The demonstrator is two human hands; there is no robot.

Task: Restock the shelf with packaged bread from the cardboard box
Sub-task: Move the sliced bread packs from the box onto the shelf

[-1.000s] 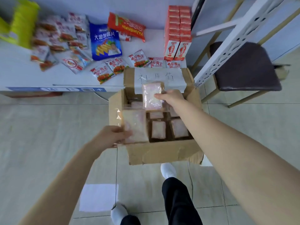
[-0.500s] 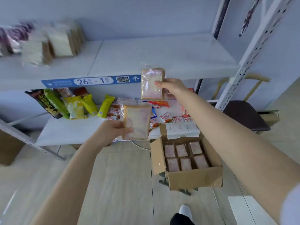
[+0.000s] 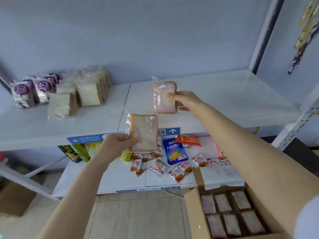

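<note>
My right hand [image 3: 187, 100] grips a clear-wrapped bread slice [image 3: 163, 97] upright over the middle of the white upper shelf [image 3: 215, 97]. My left hand [image 3: 114, 145] holds a second wrapped bread slice [image 3: 145, 132] lower, in front of the shelf's front edge. Several wrapped bread packs [image 3: 86, 91] stand at the shelf's back left. The open cardboard box [image 3: 191, 207] at bottom right still holds several bread packs [image 3: 231, 213] in rows.
Purple-labelled bags [image 3: 32, 88] stand at the far left of the upper shelf. The lower shelf [image 3: 119, 178] carries scattered snack packets [image 3: 174, 150]. A perforated shelf upright [image 3: 293, 125] rises at right. Another cardboard box [image 3: 15, 199] sits on the floor at left.
Both hands have lifted their bread slices out of the box and up to the upper shelf. My view has risen from the box to the shelves.
</note>
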